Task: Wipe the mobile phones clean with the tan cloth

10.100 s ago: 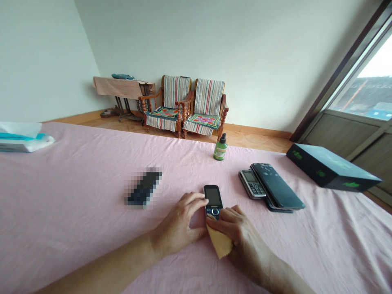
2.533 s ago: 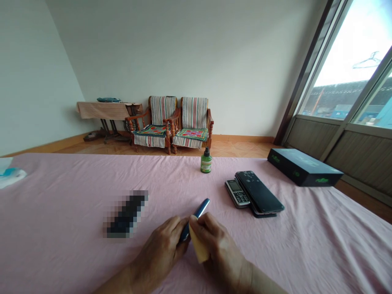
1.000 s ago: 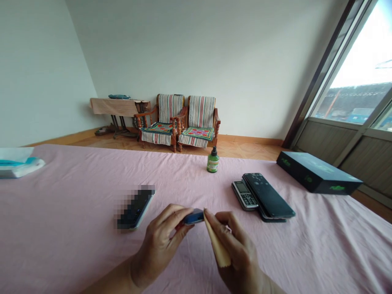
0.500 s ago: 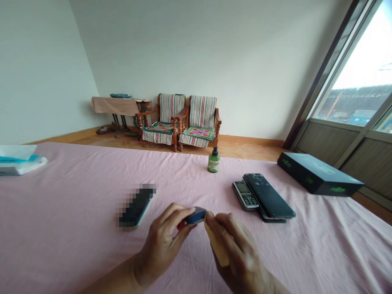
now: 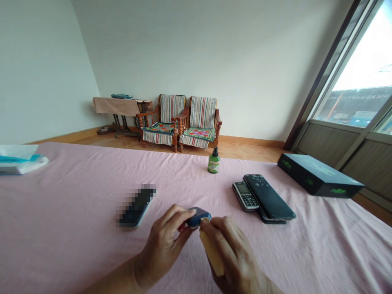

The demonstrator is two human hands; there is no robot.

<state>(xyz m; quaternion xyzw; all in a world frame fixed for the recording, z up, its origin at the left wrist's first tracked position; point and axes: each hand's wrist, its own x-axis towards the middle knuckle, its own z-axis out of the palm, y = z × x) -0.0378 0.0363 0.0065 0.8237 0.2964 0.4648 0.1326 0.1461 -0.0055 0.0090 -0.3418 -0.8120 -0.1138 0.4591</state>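
Between thumb and fingers, my left hand (image 5: pixel 167 239) grips a small dark-blue device (image 5: pixel 196 217) with rounded edges. It is seen nearly end-on above the pink cloth, and I cannot tell its exact kind. My right hand (image 5: pixel 235 253) is closed round a folded yellow cloth (image 5: pixel 212 249). The tip of that cloth presses on the device's near right end. Left of my hands lies a smartphone (image 5: pixel 141 208), partly pixelated. To the right, a silver keypad phone (image 5: pixel 245 196) lies against a stack of dark smartphones (image 5: pixel 271 198).
A pink cloth (image 5: pixel 76 204) covers the surface. A green spray bottle (image 5: pixel 213 161) stands near its far edge, with a black box (image 5: pixel 320 175) at the right and a tissue pack (image 5: pixel 21 161) at the left. Two wooden armchairs (image 5: pixel 183 122) stand beyond.
My right hand has shifted slightly left and down, with the yellow cloth now lower on the device's end. More of the device's top shows. My left hand has barely moved.
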